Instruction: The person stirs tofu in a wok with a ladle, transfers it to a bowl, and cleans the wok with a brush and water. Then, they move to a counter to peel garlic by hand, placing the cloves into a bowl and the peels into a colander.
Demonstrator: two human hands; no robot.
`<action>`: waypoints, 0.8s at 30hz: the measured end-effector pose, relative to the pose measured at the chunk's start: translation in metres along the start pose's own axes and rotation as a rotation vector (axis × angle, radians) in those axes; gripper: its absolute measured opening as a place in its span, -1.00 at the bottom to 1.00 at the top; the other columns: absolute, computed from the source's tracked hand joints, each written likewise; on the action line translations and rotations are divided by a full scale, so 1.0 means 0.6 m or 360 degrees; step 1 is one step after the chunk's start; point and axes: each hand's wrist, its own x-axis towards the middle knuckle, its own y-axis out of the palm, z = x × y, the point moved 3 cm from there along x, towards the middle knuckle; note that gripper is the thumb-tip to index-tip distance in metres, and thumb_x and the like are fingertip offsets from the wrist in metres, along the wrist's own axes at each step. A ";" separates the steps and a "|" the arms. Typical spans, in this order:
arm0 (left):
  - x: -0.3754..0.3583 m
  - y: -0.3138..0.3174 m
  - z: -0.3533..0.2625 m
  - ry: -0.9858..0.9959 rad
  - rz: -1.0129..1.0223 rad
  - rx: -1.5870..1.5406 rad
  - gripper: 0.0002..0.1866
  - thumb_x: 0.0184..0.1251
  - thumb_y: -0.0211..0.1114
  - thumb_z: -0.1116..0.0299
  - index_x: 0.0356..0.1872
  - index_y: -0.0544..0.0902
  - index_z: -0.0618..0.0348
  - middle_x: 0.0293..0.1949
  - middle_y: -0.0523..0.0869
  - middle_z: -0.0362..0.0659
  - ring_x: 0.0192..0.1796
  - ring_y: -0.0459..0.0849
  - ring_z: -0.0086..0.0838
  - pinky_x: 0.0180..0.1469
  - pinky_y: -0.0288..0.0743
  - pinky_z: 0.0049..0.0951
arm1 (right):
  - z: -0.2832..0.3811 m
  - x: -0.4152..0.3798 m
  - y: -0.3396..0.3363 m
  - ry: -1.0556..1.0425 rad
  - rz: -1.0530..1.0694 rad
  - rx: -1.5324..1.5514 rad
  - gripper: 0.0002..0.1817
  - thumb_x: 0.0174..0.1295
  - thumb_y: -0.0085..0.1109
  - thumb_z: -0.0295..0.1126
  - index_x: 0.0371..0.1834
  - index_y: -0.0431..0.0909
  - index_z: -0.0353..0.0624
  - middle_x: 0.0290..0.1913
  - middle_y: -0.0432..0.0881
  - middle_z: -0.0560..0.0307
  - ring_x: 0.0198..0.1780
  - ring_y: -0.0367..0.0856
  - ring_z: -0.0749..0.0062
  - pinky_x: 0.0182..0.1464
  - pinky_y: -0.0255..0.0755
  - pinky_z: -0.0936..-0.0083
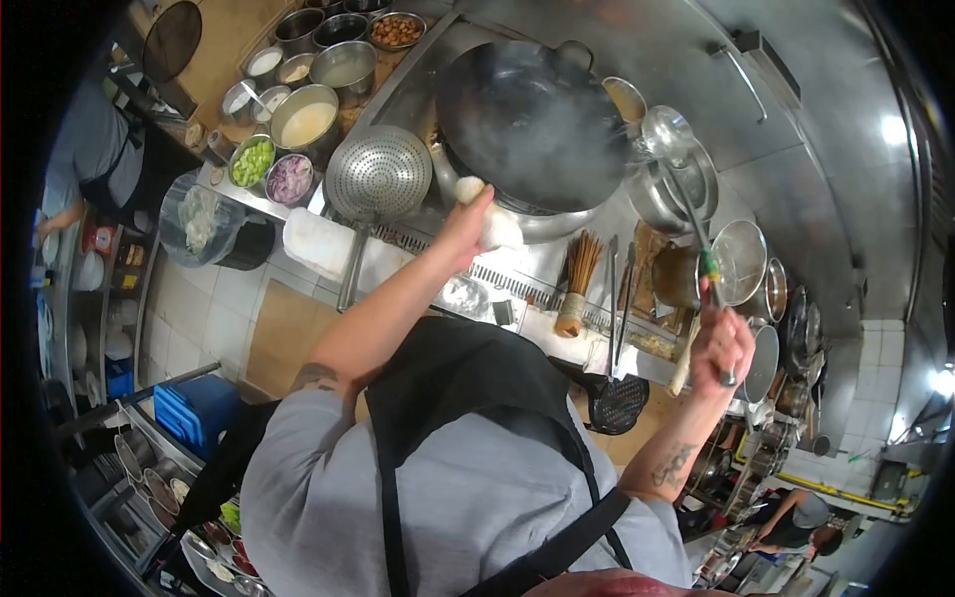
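Note:
My left hand (466, 229) is closed around a bunched white cloth (501, 232) at the near rim of a large dark wok (527, 119). Steam or smoke drifts over the wok, which sits on the burner. In my right hand (723, 348) is the handle of a metal ladle (668, 135), with a green band above my fingers. The ladle's bowl is raised to the right of the wok, over a metal bowl (686, 204). Beside my left forearm lies a perforated strainer (378, 171), its handle pointing toward me.
A bamboo brush (577, 289) and tongs (624, 308) lie along the stove's front edge. A mesh strainer (739, 261) hangs or rests at right. Chopped green vegetables (253, 161), chopped onion (289, 179) and several pots stand left. Other people are at the far left and lower right.

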 end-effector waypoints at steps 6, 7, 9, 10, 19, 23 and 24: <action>0.102 0.011 0.010 0.0031 -0.0126 0.0081 -0.55 0.26 0.36 0.26 0.07 0.51 0.34 -0.13 0.69 0.01 -0.16 0.75 -0.18 -0.11 0.66 -0.12 | -0.080 -0.051 -0.045 0.0077 -0.0154 -0.0105 -0.44 0.41 -0.22 -0.53 0.47 0.03 -0.41 -0.38 0.37 0.12 -0.63 0.38 0.64 -0.70 0.32 0.63; 0.105 0.013 0.007 0.0152 -0.0231 0.0150 -0.69 0.16 0.36 0.40 -0.12 0.60 0.37 -0.31 0.71 -0.03 -0.29 0.75 -0.23 -0.22 0.63 -0.20 | -0.085 -0.055 -0.055 0.0082 -0.0202 -0.0144 -0.44 0.41 -0.22 -0.53 0.47 0.04 -0.40 -0.39 0.36 0.14 -0.64 0.37 0.64 -0.71 0.32 0.61; 0.111 0.009 0.018 0.0254 -0.0173 0.0131 -0.72 0.17 0.35 0.40 -0.15 0.61 0.36 -0.33 0.71 -0.05 -0.28 0.74 -0.27 -0.27 0.60 -0.23 | -0.090 -0.052 -0.079 0.0099 -0.0282 -0.0382 -0.45 0.39 -0.19 -0.57 0.46 0.09 -0.35 -0.46 0.32 0.21 -0.70 0.29 0.67 -0.74 0.27 0.62; 0.102 0.009 0.014 0.0302 -0.0145 0.0131 -0.74 0.17 0.35 0.40 -0.17 0.61 0.36 -0.33 0.71 -0.05 -0.27 0.74 -0.29 -0.30 0.59 -0.24 | -0.094 -0.047 -0.092 0.0097 -0.0292 -0.0518 -0.45 0.37 -0.17 -0.59 0.45 0.13 -0.32 -0.50 0.31 0.23 -0.73 0.26 0.67 -0.75 0.25 0.64; 0.001 -0.087 0.041 -0.0086 0.0112 -0.0011 -0.57 0.39 0.28 0.30 0.15 0.51 0.38 -0.03 0.71 0.05 -0.05 0.77 -0.22 0.00 0.72 -0.15 | 0.043 0.060 -0.177 -0.0623 -0.0854 -0.2290 -0.65 0.23 0.08 -0.58 0.11 0.43 -0.23 -0.56 0.47 0.27 -0.72 0.31 0.69 -0.74 0.18 0.67; -0.079 -0.152 0.064 0.0009 0.0026 0.0009 -0.52 0.36 0.31 0.36 0.23 0.45 0.34 0.05 0.68 0.04 0.01 0.75 -0.22 0.05 0.69 -0.16 | 0.198 0.131 -0.261 -0.0757 -0.1021 -0.2893 -0.63 0.16 0.03 -0.59 0.08 0.46 -0.25 -0.54 0.50 0.23 -0.69 0.38 0.59 -0.68 0.28 0.56; -0.088 -0.167 0.072 0.0026 0.0023 -0.0034 -0.53 0.35 0.32 0.37 0.23 0.46 0.31 0.05 0.69 0.02 0.01 0.75 -0.24 0.05 0.69 -0.18 | 0.233 0.148 -0.286 -0.0789 -0.1046 -0.3043 -0.65 0.15 0.04 -0.58 0.04 0.48 -0.26 -0.53 0.51 0.21 -0.68 0.40 0.55 -0.67 0.29 0.51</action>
